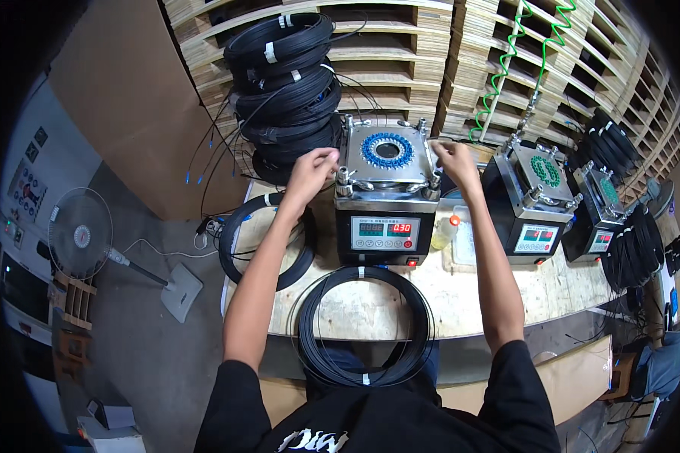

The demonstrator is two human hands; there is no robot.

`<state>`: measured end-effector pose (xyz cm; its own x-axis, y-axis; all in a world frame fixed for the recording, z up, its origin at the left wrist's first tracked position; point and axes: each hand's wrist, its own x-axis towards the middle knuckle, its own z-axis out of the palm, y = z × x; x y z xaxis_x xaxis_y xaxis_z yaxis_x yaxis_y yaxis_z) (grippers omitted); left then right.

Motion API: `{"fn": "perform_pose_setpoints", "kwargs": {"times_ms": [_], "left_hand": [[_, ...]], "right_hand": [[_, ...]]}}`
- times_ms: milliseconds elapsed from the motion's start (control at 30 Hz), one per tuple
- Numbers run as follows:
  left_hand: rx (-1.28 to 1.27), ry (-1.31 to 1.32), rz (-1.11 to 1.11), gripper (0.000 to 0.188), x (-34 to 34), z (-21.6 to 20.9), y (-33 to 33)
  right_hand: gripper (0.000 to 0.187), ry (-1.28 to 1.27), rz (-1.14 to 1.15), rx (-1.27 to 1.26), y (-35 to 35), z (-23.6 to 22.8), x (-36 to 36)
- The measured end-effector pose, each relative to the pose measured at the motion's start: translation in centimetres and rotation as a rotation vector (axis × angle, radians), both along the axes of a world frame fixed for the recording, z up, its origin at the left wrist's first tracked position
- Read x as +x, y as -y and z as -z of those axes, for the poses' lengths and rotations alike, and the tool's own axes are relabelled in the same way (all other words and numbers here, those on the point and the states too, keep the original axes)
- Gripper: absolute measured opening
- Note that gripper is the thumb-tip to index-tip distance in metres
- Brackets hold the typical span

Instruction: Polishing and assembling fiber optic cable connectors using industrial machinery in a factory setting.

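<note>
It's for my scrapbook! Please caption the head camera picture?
Left hand and right hand flank a metal-topped machine bearing a blue ring, black cable coil in front.

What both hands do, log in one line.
left hand: beside nearest machine, left; right hand: beside it, right; grip: unclear; blue ring: on machine top; black cable coil: across table front edge

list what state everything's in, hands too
left hand: fingers curled, by near machine's left side
right hand: fingers curled, by its right side
near machine: powered, red display lit
front cable coil: wound, taped
cable stack: coils wound, piled
green hoses: coiled, hanging
fan: upright, spinning unclear
</note>
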<state>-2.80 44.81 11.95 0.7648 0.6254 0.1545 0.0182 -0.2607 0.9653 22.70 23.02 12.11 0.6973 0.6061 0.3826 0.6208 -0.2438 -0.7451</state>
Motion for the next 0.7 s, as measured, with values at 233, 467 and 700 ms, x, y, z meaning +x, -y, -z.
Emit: {"fn": "perform_pose_setpoints", "kwargs": {"times_ms": [233, 467, 700], "left_hand": [[-0.1, -0.106, 0.07, 0.047, 3.9, -0.2, -1.0], [0.063, 0.047, 0.28, 0.061, 2.7, -6.9, 2.2], [0.861, 0.237, -0.057, 0.014, 3.1, -6.4, 2.3]], "right_hand": [[0.029, -0.52, -0.087, 0.041, -3.8, 1.5, 1.8], [0.019, -0.716, -0.159, 0.537, -4.3, -6.8, 1.1], [0.02, -0.317, -0.047, 0.435, -8.3, -15.0, -3.7]]}}
